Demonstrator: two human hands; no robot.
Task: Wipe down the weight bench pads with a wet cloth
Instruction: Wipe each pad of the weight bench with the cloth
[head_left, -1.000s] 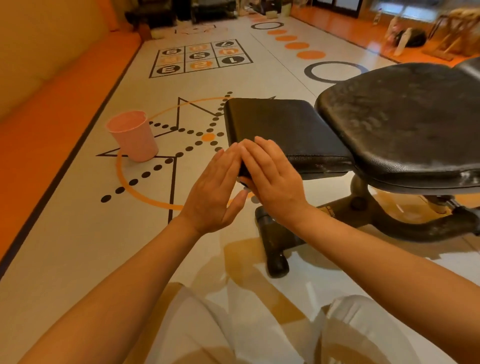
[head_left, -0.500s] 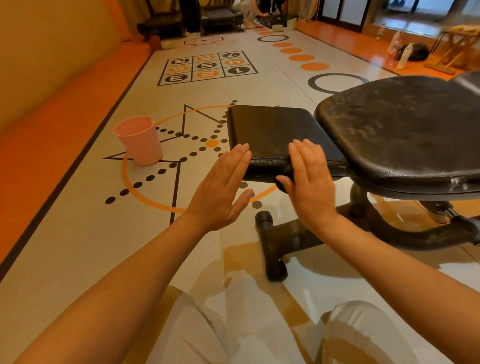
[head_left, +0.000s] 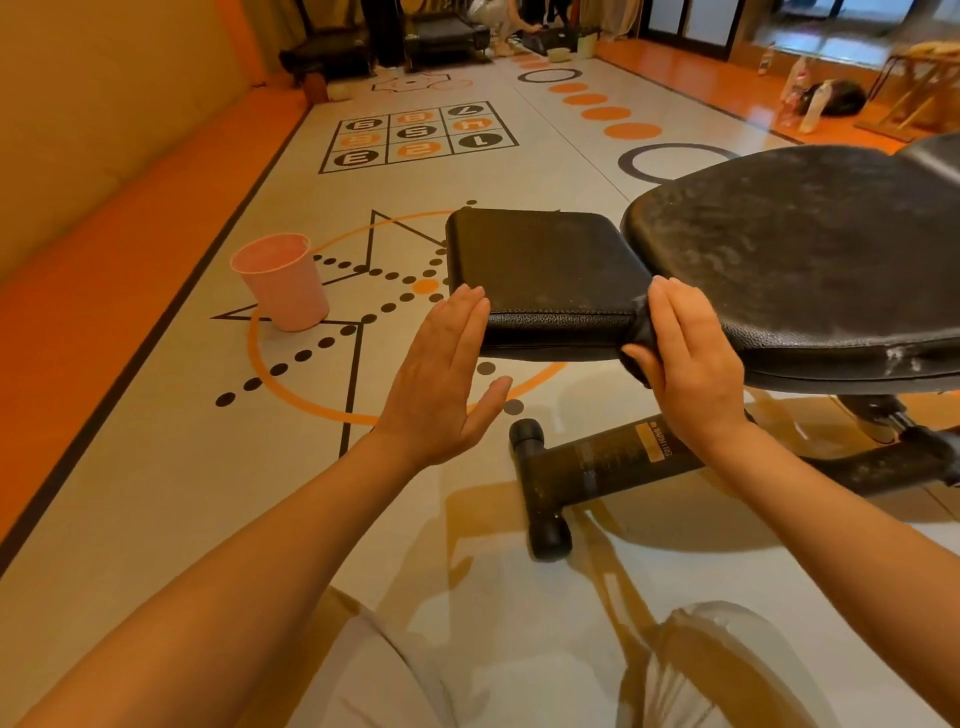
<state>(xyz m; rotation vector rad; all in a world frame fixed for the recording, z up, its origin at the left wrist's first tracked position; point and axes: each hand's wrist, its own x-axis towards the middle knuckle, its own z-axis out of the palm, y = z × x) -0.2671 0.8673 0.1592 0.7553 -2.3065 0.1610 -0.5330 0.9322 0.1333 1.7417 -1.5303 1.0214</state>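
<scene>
The right hand (head_left: 685, 364) slid its dark cloth (head_left: 640, 332) rightward along the near edge of the small pad (head_left: 545, 260), from the left corner to the right, parting from the left hand (head_left: 441, 379).

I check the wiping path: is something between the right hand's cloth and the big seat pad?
Nothing visible. The right hand presses a dark cloth at the gap beside the small front pad, and the large seat pad begins directly beside it, bare.

Black pebbled seat pad (head_left: 545, 260); black back pad (head_left: 810, 249) mottled with pale smudges. Pink cup (head_left: 283, 283) on a pale grey floor (head_left: 156, 467) printed with orange rings, black dots, numbered squares.
</scene>
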